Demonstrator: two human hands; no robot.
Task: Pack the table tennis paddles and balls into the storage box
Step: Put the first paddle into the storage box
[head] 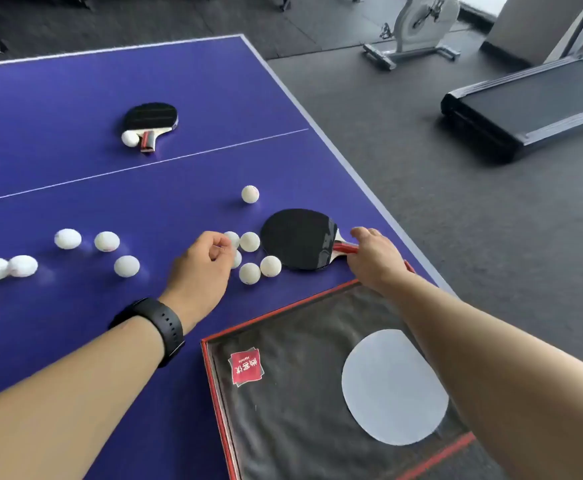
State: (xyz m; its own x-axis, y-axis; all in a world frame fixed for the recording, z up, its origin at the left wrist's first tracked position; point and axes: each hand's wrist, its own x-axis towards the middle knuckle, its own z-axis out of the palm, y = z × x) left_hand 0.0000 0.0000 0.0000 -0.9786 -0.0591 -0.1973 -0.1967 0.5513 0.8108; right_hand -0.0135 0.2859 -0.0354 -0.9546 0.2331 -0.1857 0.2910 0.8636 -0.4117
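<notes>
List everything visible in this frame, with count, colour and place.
table: one, purple with white lines, left.
paddles: two, black; far paddle mid-table, near paddle by the box.
balls: about twelve visible, white; one at the far paddle, one alone, the rest loose across the near half.
storage box: one, red-rimmed, dark lining, bottom right, holding a pale disc.
exercise bike, treadmill: one each, on grey floor.
watch: one, black, left wrist.
left hand: curled over balls.
right hand: on the near paddle's handle.
</notes>
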